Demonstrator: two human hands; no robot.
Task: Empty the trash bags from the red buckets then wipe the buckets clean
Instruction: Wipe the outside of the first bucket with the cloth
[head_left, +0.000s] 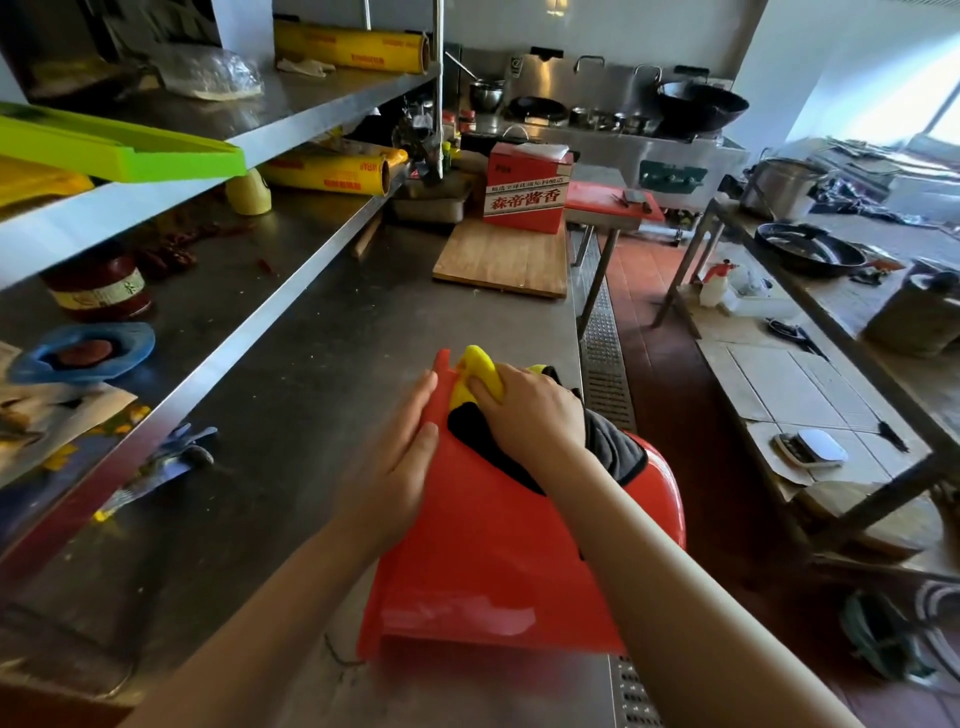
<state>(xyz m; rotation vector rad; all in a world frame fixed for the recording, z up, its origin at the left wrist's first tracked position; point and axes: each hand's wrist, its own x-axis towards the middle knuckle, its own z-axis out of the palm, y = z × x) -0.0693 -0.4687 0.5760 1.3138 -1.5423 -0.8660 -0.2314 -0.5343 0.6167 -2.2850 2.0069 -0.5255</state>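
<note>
A red bucket (488, 561) lies on its side on the steel counter (291, 415), near the counter's right edge. My left hand (400, 457) rests flat on the bucket's upper left side, fingers straight. My right hand (530, 410) presses a yellow and dark grey cloth (475, 376) onto the bucket's top surface, fingers curled over the cloth. The cloth's dark part (613, 447) drapes down the bucket's right side. No trash bag shows in the bucket.
A wooden cutting board (498, 260) and a red carton (527, 189) stand farther along the counter. Shelves on the left hold cling-film rolls (332, 171), a jar (98, 288) and a green tray (119, 148). A floor drain (602, 353) and a table with pans (805, 249) lie to the right.
</note>
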